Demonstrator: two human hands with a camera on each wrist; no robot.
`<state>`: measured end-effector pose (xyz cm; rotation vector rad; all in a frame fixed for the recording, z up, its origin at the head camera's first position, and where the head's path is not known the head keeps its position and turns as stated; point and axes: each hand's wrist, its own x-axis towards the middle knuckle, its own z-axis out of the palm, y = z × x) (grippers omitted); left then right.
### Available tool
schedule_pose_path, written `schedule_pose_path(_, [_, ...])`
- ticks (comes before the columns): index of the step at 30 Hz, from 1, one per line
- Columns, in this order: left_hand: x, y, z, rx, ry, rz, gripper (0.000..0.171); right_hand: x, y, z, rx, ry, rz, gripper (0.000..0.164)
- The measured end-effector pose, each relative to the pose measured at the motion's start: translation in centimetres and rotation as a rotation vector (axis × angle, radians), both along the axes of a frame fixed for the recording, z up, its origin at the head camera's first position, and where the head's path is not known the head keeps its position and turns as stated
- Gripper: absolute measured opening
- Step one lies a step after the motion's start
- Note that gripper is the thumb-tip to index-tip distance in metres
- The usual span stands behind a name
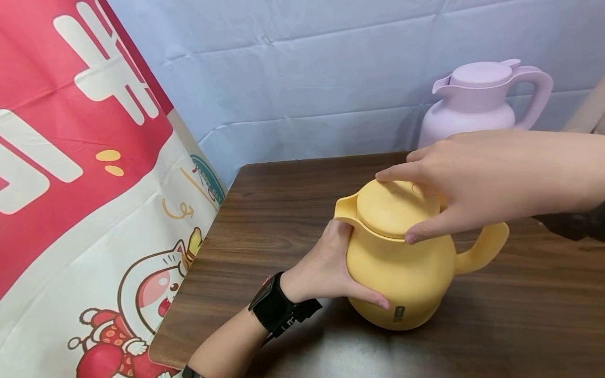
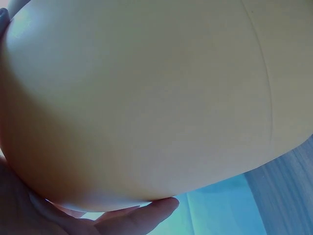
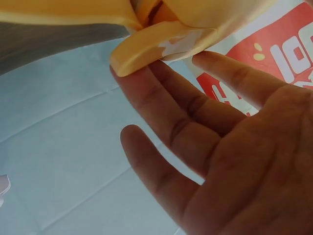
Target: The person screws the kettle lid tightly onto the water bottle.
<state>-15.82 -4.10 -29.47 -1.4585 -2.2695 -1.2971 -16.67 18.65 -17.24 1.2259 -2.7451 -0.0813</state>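
Note:
A yellow thermos jug (image 1: 416, 273) stands on the table, its spout to the left and its handle (image 1: 487, 249) to the right. My left hand (image 1: 326, 268) grips the round body from the left, thumb across the front and fingers round the far side. The jug's body (image 2: 146, 98) fills most of the left wrist view. My right hand (image 1: 465, 178) spans the yellow lid (image 1: 392, 210), thumb at its near edge and index finger at its far side. In the right wrist view, fingertips touch the lid's projecting tab (image 3: 146, 46); the little finger is apart.
A lilac thermos jug (image 1: 472, 107) stands at the back right, partly hidden by the right hand. The brown wooden table (image 1: 283, 205) meets a pale blue cloth wall (image 1: 307, 79) behind. A red and white printed cloth (image 1: 118, 210) hangs along the left.

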Motion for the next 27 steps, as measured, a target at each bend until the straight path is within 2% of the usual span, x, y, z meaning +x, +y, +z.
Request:
schedule_pose_path(5, [0.1, -0.1, 0.1, -0.024, 0.016, 0.021, 0.119, 0.0, 0.0, -0.2, -0.002, -0.008, -0.021, 0.089])
schedule_pose_path(12, [0.2, 0.0, 0.2, -0.018, 0.000, 0.018, 0.118, -0.1, 0.0, -0.8, -0.011, -0.016, -0.055, 0.089])
schedule_pose_path(21, [0.3, 0.1, 0.2, -0.020, 0.004, 0.046, 0.119, 0.5, -0.2, -1.4, -0.012, 0.026, -0.112, 0.091])
schedule_pose_path(27, [0.2, 0.2, -0.1, 0.034, -0.009, 0.029, 0.117, 1.1, -0.2, -1.8, -0.028, 0.091, -0.120, 0.089])
